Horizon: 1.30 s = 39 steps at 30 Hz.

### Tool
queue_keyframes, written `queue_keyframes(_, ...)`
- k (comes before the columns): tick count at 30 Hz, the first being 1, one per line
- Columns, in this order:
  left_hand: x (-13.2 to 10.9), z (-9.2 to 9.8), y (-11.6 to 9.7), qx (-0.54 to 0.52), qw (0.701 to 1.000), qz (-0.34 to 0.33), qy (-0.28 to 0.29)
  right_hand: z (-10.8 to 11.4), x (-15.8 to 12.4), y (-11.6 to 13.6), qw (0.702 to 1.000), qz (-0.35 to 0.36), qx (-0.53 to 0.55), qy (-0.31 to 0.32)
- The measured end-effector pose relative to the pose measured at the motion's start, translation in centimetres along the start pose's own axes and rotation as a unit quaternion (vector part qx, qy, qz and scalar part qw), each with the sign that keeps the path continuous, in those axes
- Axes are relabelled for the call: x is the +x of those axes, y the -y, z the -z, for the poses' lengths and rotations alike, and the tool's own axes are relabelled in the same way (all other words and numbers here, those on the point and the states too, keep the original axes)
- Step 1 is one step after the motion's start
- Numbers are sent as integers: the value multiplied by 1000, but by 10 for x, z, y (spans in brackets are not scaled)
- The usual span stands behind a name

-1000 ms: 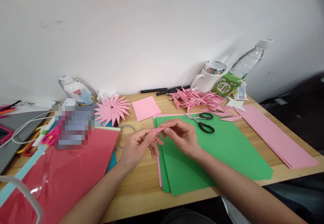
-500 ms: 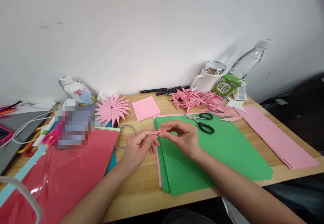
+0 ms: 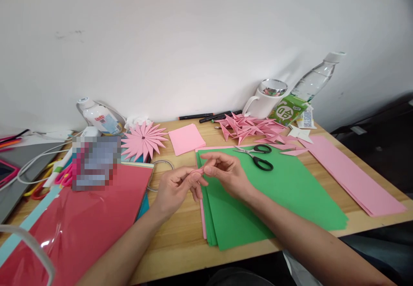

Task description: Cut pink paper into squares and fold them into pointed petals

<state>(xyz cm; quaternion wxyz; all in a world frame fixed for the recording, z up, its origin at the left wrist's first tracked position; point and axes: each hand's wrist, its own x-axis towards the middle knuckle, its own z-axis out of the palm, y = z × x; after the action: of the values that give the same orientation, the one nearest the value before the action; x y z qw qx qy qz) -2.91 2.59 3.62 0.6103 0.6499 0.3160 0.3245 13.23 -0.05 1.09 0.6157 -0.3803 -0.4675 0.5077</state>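
A small folded pink paper (image 3: 198,171) is pinched between both hands, over the left edge of the green paper stack (image 3: 271,204). My left hand (image 3: 176,189) has its thumb and fingers closed on it and hides much of it. At its right end, my right hand (image 3: 227,172) grips it between thumb and fingers. Black-handled scissors (image 3: 258,156) lie partly open on the green stack. Behind are pink paper squares (image 3: 187,139), a round pink pleated star (image 3: 143,138) and a pile of folded pink pieces (image 3: 248,126).
Pink strips (image 3: 355,176) lie at the right. A white mug (image 3: 266,101), a clear bottle (image 3: 314,79) and a green box (image 3: 287,109) stand near the wall. Red sheets (image 3: 97,217), a white bottle (image 3: 100,116) and cables are at the left. Markers (image 3: 195,116) lie behind.
My right hand has shifted slightly left, nearer my left hand, with its fingers more closed. Less of the folded pink paper shows between the hands.
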Motion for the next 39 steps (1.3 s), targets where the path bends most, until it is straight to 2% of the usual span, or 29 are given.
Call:
queue_keyframes(5, 2, -2, 3, 26, 999, 32, -13, 0, 1, 3, 995, 16, -92, 18)
queue_keyframes(8, 2, -4, 9, 39, 997, 63, -1, 1, 0, 6, 982, 45, -177, 37)
queue_keyframes(12, 4, -2, 13, 35, 995, 95, -3, 1, 0, 8, 967, 43, -246, 42)
queue_keyframes(14, 5, -1, 11, 10, 995, 101, 22, 2, 1, 9, 974, 25, -217, 59)
queue_keyframes(17, 5, 0, 5, -37, 990, 114, 76, 4, 4, 9, 988, -23, -114, 104)
queue_keyframes(19, 5, 0, 3, -42, 989, 115, 79, 5, 5, 8, 989, -54, -76, 118)
queue_keyframes(21, 4, 0, 4, -22, 993, 104, 54, 6, 6, 7, 987, -64, -95, 109)
queue_keyframes(23, 4, -2, 6, 5, 995, 98, 33, 5, 5, 7, 983, -44, -154, 90)
queue_keyframes(26, 3, -4, 9, 9, 992, 119, 34, 3, 2, 8, 969, 3, -237, 72)
queue_keyframes(28, 3, -4, 9, -15, 990, 135, 40, 2, 0, 8, 966, 20, -251, 60)
queue_keyframes(31, 3, -4, 7, -45, 988, 137, 56, 1, -1, 7, 973, 15, -226, 46)
queue_keyframes(34, 5, -2, 6, -55, 987, 137, 62, 2, 2, 6, 984, -27, -171, 34)
queue_keyframes(37, 8, 1, 7, -71, 989, 126, 25, 4, 7, 5, 993, -67, -100, 13)
queue_keyframes(39, 9, 3, 8, -88, 989, 120, 5, 5, 8, 5, 995, -70, -66, -16)
